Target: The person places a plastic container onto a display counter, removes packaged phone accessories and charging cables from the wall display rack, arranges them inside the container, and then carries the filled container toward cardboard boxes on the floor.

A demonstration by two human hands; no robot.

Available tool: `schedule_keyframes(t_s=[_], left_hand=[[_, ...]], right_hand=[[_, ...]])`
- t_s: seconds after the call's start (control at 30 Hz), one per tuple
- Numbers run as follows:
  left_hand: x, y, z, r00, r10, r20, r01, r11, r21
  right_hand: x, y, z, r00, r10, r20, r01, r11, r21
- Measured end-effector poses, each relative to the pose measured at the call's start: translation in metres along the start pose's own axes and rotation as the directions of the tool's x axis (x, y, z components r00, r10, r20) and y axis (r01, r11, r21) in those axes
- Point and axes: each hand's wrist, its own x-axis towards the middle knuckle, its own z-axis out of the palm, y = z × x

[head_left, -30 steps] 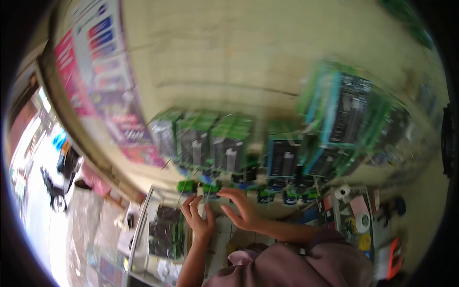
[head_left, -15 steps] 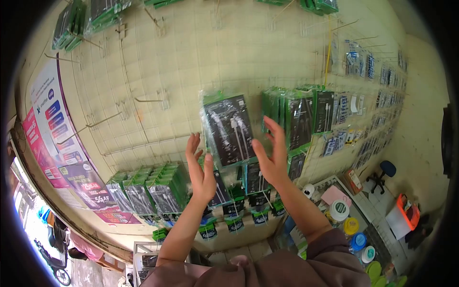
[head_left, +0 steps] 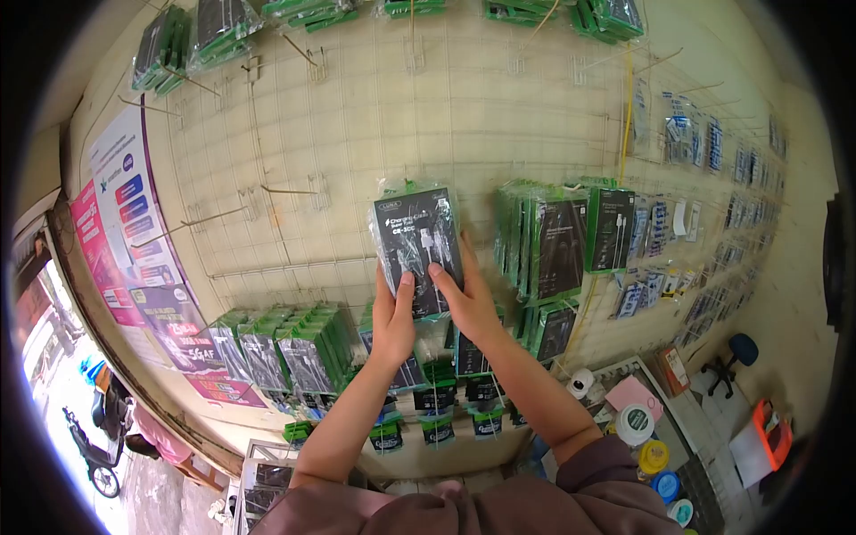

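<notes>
A black-and-green charging cable package (head_left: 415,241) in clear plastic hangs in front of the wire grid, its front printed with a white cable. My left hand (head_left: 392,312) grips its lower left side, thumb on the front. On the lower right side my right hand (head_left: 465,299) holds it the same way, its thumb also on the front. The fingers behind the package are mostly hidden. To the right hangs a row of similar packages (head_left: 557,245), apart from my right hand. More cable packages (head_left: 401,370) hang just below, partly behind my forearms.
Metal hooks (head_left: 290,190) stick out from the wire grid on the left. Packages (head_left: 308,357) fill hooks at the lower left. A glass counter at the lower right carries lidded jars (head_left: 654,456). Beyond it stand an office chair (head_left: 736,357) and an orange-rimmed bin (head_left: 767,437).
Both hands, open beside the package before, have closed on its lower sides. The package now sits more squarely between them. The view has shifted slightly.
</notes>
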Motion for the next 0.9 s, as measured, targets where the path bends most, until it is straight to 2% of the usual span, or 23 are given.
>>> schedule_keyframes(t_s=[0.03, 0.07, 0.2, 0.27, 0.4, 0.5, 0.53, 0.6, 0.67, 0.7, 0.73, 0.77, 0.83, 0.87, 0.9], left_hand=[[-0.001, 0.004, 0.001, 1.000, -0.005, 0.018, 0.006, 1.000, -0.020], [-0.003, 0.008, 0.005, 1.000, 0.015, -0.011, -0.015, 1.000, -0.026], [-0.009, 0.032, 0.010, 0.997, -0.060, -0.043, 0.060, 0.998, -0.016], [-0.012, 0.045, 0.013, 0.993, -0.112, -0.042, 0.111, 0.993, -0.033], [-0.022, 0.071, 0.021, 0.992, -0.071, -0.100, 0.067, 0.997, -0.044], [-0.025, 0.081, 0.015, 0.992, -0.024, -0.121, 0.016, 0.998, -0.061], [-0.028, 0.084, 0.012, 0.989, -0.014, -0.148, -0.001, 0.995, -0.104], [-0.038, 0.091, 0.005, 0.979, 0.031, -0.200, -0.043, 0.997, -0.057], [-0.048, 0.089, -0.007, 0.943, 0.158, -0.294, -0.146, 0.987, 0.062], [-0.055, 0.085, -0.015, 0.936, 0.152, -0.316, -0.136, 0.988, 0.072], [-0.063, 0.080, -0.026, 0.921, 0.175, -0.348, -0.158, 0.984, 0.077], [-0.071, 0.076, -0.038, 0.902, 0.198, -0.385, -0.178, 0.980, 0.086], [-0.089, 0.069, -0.064, 0.856, 0.168, -0.488, -0.119, 0.984, 0.131], [-0.100, 0.065, -0.078, 0.841, 0.161, -0.516, -0.086, 0.982, 0.167], [-0.112, 0.061, -0.092, 0.823, 0.153, -0.546, -0.049, 0.978, 0.201]], right_hand=[[-0.001, -0.011, 0.000, 0.999, -0.033, -0.025, 0.031, 0.998, -0.061], [-0.002, -0.018, 0.000, 0.999, -0.044, 0.005, 0.044, 0.999, 0.005], [-0.007, -0.033, 0.001, 0.999, -0.033, -0.013, 0.033, 0.999, -0.005], [-0.012, -0.051, 0.001, 0.998, -0.005, 0.065, -0.010, 0.974, 0.224], [-0.021, -0.076, 0.002, 0.997, -0.031, 0.074, 0.013, 0.974, 0.226], [-0.028, -0.100, 0.005, 0.993, -0.084, 0.080, 0.076, 0.991, 0.108], [-0.030, -0.106, 0.008, 0.976, -0.200, 0.084, 0.201, 0.980, 0.002], [-0.034, -0.112, 0.016, 0.923, -0.369, 0.111, 0.380, 0.919, -0.108], [-0.042, -0.114, 0.026, 0.916, -0.366, 0.165, 0.381, 0.922, -0.067], [-0.046, -0.112, 0.034, 0.906, -0.367, 0.213, 0.382, 0.924, -0.031], [-0.051, -0.106, 0.047, 0.930, -0.317, 0.187, 0.300, 0.947, 0.115], [-0.053, -0.099, 0.055, 0.928, -0.303, 0.216, 0.278, 0.951, 0.136], [-0.060, -0.082, 0.074, 0.893, -0.380, 0.241, 0.421, 0.895, -0.146], [-0.065, -0.074, 0.089, 0.902, -0.364, 0.232, 0.413, 0.885, -0.217], [-0.068, -0.066, 0.102, 0.899, -0.344, 0.271, 0.399, 0.899, -0.179]])
